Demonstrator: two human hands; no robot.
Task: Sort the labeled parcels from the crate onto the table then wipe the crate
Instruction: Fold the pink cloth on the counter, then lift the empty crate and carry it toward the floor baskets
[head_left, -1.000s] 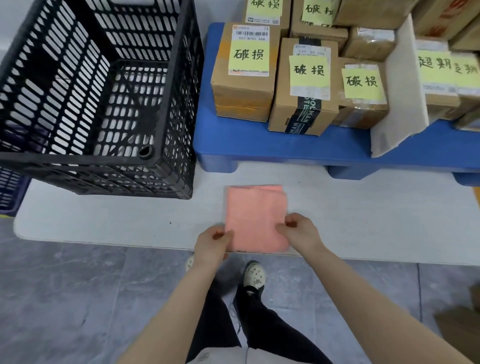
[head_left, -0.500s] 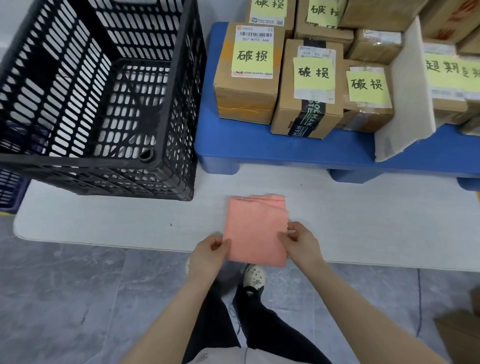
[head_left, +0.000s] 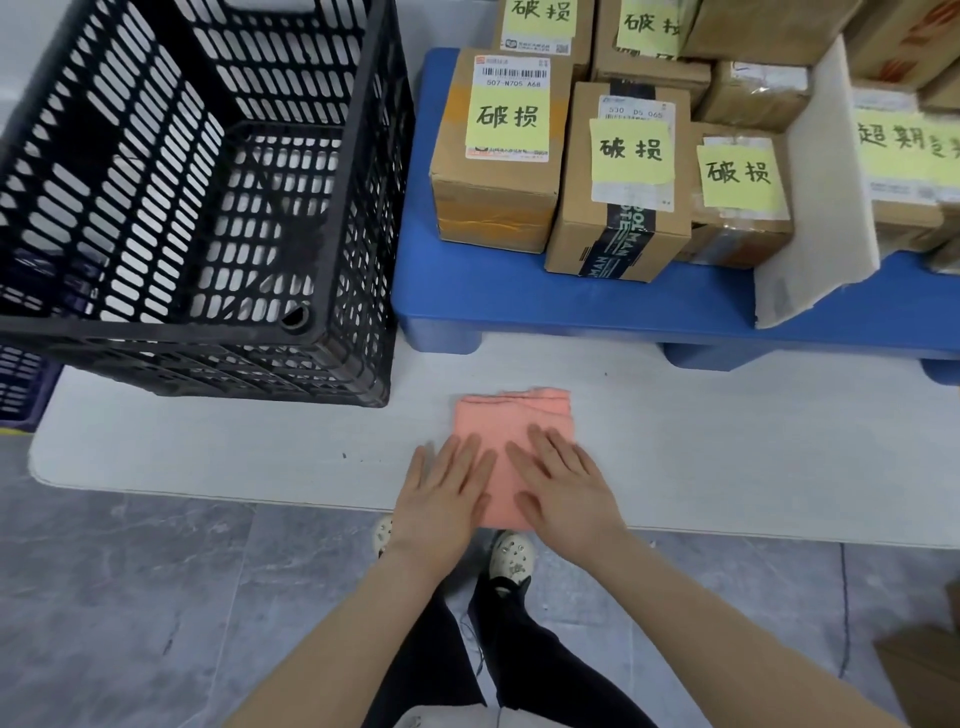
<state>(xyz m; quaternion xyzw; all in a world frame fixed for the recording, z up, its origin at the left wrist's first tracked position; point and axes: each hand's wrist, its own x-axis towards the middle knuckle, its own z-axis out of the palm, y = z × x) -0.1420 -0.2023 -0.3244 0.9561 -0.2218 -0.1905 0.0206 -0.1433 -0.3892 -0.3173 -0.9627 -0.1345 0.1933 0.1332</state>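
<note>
**Sorting looks done, crate empty, wipe status unclear**

I see the black crate on the far left of the white worktop, and nothing shows inside it. Through the slotted walls I only get the floor of the crate and light, so I judge the unloading finished.

The parcels stand on the blue pallet at the far right of the worktop. Each has a yellow note. A cardboard divider leans between two groups. The boxes left of it share one handwritten label. The boxes right of it carry a different one. That reads to me as sorted by label. More boxes run off the top and right of the frame, so I can't check them.

The pink cloth lies folded at the near edge of the worktop, just right of the crate's near corner and apart from it. My left hand lies flat, fingers straight, pressing the cloth's left side and overlapping onto the worktop. My right hand is flat too, fingers straight, pressing the right side. Neither hand grips anything.

What is left: I can't tell from this frame whether the crate has been wiped. No wet marks or dirt are readable on the black plastic. If it hasn't been wiped, that is the only step remaining. If it has, the flattened, folded cloth would be the last tidy-up.
</note>
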